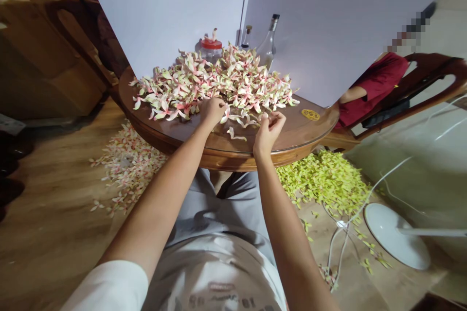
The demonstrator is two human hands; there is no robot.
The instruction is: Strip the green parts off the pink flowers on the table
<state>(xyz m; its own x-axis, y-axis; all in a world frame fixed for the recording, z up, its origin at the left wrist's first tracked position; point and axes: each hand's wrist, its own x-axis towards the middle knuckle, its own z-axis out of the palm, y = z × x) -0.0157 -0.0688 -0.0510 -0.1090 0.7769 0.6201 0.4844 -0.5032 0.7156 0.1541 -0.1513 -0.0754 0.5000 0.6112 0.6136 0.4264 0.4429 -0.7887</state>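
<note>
Head view: the left hand (212,110) grips pink-and-cream fabric petals (215,82) heaped on the round wooden table (292,143), at the pile's near edge. The right hand (268,129) pinches one petal nearby. Shirt lettering is unreadable.

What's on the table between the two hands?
In the head view, a few loose pink-and-cream petals lie on the bare wooden table between the left hand and right hand.

Flower pile (219,82) hides the jar's (211,49) base; shirt print (222,301) blurred.
</note>
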